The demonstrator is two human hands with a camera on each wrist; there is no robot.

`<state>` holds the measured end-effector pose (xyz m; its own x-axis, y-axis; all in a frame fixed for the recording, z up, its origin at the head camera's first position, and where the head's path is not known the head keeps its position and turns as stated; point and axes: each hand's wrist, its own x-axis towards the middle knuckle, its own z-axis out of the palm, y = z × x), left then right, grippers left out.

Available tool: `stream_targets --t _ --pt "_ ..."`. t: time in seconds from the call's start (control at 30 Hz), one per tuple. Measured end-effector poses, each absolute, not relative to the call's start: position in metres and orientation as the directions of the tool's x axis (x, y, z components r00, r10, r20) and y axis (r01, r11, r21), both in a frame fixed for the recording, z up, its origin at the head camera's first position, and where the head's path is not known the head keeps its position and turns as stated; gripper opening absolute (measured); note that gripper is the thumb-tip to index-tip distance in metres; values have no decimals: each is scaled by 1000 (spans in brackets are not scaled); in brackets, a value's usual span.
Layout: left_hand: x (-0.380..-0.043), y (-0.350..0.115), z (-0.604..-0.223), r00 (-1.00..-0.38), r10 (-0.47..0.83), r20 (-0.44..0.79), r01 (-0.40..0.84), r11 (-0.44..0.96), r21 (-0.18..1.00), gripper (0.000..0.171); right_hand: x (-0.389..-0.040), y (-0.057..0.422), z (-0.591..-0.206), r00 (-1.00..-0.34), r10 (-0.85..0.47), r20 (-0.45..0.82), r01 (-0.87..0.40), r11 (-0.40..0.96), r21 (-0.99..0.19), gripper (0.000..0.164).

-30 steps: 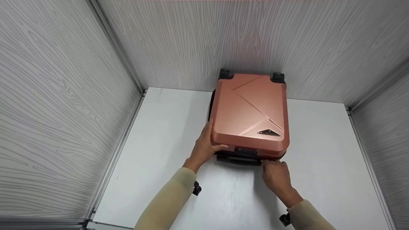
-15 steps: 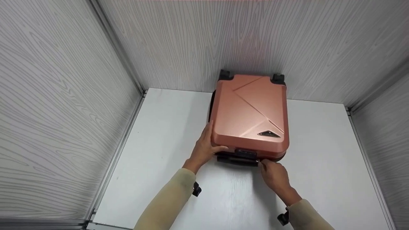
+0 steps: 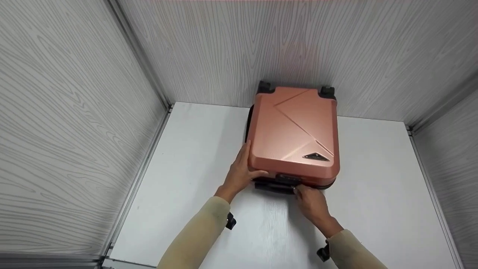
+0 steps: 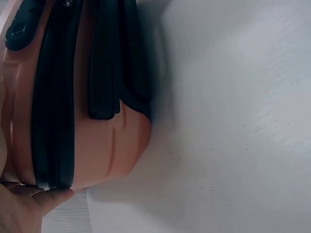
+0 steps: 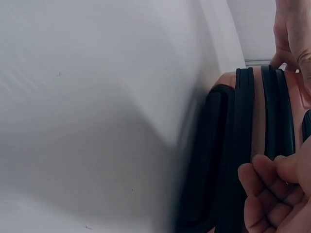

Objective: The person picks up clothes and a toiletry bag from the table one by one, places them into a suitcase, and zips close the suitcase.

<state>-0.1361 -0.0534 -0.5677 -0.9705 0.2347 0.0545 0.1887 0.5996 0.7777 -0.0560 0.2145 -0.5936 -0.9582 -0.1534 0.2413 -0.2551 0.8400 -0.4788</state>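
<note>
A rose-coloured hard-shell suitcase (image 3: 293, 129) lies flat, its wheels against the back wall. My left hand (image 3: 238, 172) rests on its near left corner, thumb along the front side and fingers straight against the left side; the left wrist view shows those fingertips by the black zipper band (image 4: 54, 102). At the front side, my right hand (image 3: 313, 203) pinches a small zipper pull between thumb and forefinger, its other fingers curled. Most of the pull is hidden by the fingers. A black handle (image 4: 103, 73) runs along the same side, beside the zipper.
The suitcase lies on a white surface (image 3: 194, 157). Grey wood-patterned panels rise at the left (image 3: 67, 123), back (image 3: 209, 52) and right (image 3: 448, 149), with metal edging along the joints. A black combination lock (image 3: 288, 178) sits on the suitcase's front side.
My right hand has slid left along the suitcase's front side, pinching the zipper pull. The left hand keeps its place on the corner, and the suitcase has hardly moved.
</note>
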Motion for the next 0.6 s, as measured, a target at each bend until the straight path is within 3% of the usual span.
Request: stream_targets --t 0.27,0.6 --pt "-139 -55 -561 -957 289 33 207 595 776 130 -56 218 -588 -964 -209 165 -266 814 -517 20" --pt "-145 -56 -555 -942 333 -32 188 606 773 118 -56 220 -584 -950 -238 202 -307 832 -463 20"
